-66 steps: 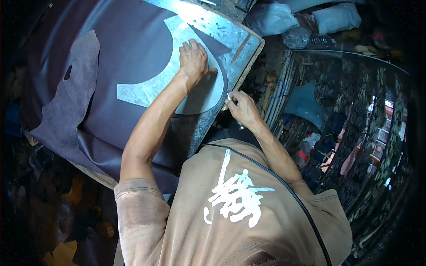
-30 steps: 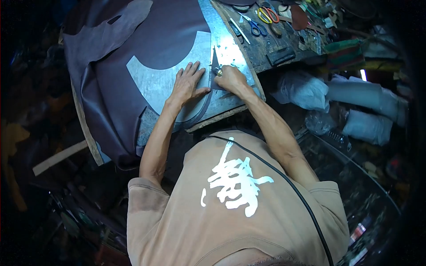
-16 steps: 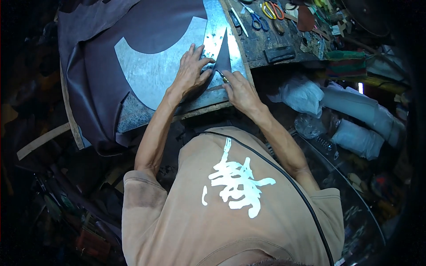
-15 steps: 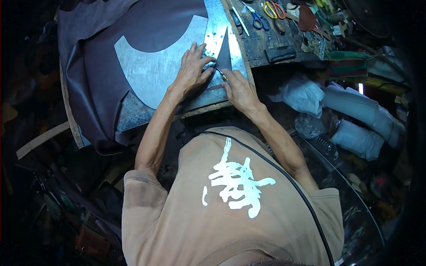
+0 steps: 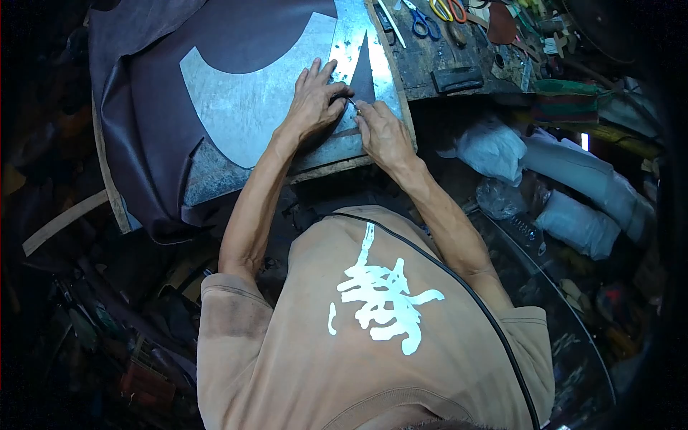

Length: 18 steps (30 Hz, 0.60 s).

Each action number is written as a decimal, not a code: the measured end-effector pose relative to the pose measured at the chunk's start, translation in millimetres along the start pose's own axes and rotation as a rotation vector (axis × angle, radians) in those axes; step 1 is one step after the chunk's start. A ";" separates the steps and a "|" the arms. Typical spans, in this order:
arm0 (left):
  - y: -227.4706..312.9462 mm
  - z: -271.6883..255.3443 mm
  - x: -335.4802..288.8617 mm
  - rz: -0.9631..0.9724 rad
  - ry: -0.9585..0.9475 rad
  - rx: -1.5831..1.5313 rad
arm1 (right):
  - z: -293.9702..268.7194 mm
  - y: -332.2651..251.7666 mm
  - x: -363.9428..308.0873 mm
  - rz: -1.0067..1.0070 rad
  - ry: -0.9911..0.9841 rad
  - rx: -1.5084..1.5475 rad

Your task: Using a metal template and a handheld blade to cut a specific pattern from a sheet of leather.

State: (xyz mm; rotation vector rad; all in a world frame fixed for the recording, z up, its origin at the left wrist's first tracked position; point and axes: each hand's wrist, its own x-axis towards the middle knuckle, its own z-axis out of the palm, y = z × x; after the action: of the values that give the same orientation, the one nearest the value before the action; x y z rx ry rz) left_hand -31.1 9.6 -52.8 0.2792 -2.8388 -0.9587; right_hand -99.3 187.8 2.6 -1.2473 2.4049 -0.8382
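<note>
Dark brown leather (image 5: pixel 154 107) is spread over a metal-topped board (image 5: pixel 350 46), with a pale curved template (image 5: pixel 240 107) lying on it. My left hand (image 5: pixel 312 104) rests on the template's right part, fingers stretched out and thumb near the edge. Close beside that thumb, my right hand (image 5: pixel 387 136) is closed round a slim small knife (image 5: pixel 352 104), its handle mostly hidden by my fingers. The blade end meets the board surface by my left thumb. Just beyond it lies a narrow pointed piece of leather (image 5: pixel 364 75).
On the dark bench at the right lie blue-handled scissors (image 5: pixel 426 27), yellow and orange handles (image 5: pixel 448 8), a white stick (image 5: pixel 391 25) and a black block (image 5: pixel 457 80). Plastic-wrapped bundles (image 5: pixel 491 154) sit below it. A black cable (image 5: pixel 459 279) crosses my shirt.
The board and both hands appear slightly higher in the picture. The knife has shifted a little, and my right fingers are bunched more closely round it. My left hand stays on the template.
</note>
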 end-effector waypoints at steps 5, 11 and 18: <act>0.1 0.9 -0.4 -0.007 0.013 -0.019 | 1.0 -2.3 2.2 0.023 -0.015 -0.040; -0.8 2.7 -1.2 -0.014 0.023 0.003 | 0.7 -4.5 -3.5 -0.013 0.001 -0.084; 5.7 -5.4 2.2 -0.009 0.006 0.015 | -14.5 5.4 -4.9 0.026 0.042 -0.031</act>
State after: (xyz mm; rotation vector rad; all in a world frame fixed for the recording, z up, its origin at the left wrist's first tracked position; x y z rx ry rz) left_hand -33.0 10.4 -44.9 0.2959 -2.8426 -0.9369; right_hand -107.3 199.4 10.7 -1.2189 2.4703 -0.8303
